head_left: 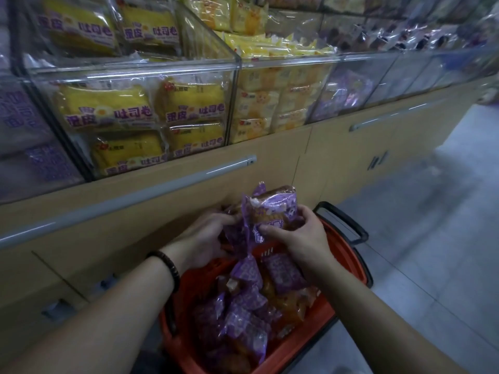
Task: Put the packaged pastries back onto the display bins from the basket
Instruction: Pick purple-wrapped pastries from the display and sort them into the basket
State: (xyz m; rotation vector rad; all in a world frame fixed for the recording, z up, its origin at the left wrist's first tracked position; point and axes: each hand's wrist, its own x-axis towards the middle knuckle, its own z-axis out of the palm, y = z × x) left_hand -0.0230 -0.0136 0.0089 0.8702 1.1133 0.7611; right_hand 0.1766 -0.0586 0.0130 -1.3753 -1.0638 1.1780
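Clear display bins (pixel 135 67) stacked with yellow-wrapped pastries line a shop counter. In front of it, a red basket (pixel 305 338) holds purple-wrapped pastries (pixel 243 319). Above the basket, the left hand (pixel 208 233) and right hand (pixel 299 238) both curl their fingers around a raised cluster of purple packs (pixel 272 209). A dark bracelet (pixel 168 265) circles the left wrist.

We see a tan cabinet (pixel 270 157) with a grey rail (pixel 135 195) along its front. It carries a row of clear acrylic bins (pixel 162 66). The nearest bin holds yellow toast-roll packs (pixel 108 109), the next pale yellow packs (pixel 259 103), then purple packs (pixel 348 90). Below, the red basket (pixel 348 259) carries purple-wrapped pastries (pixel 243 319).
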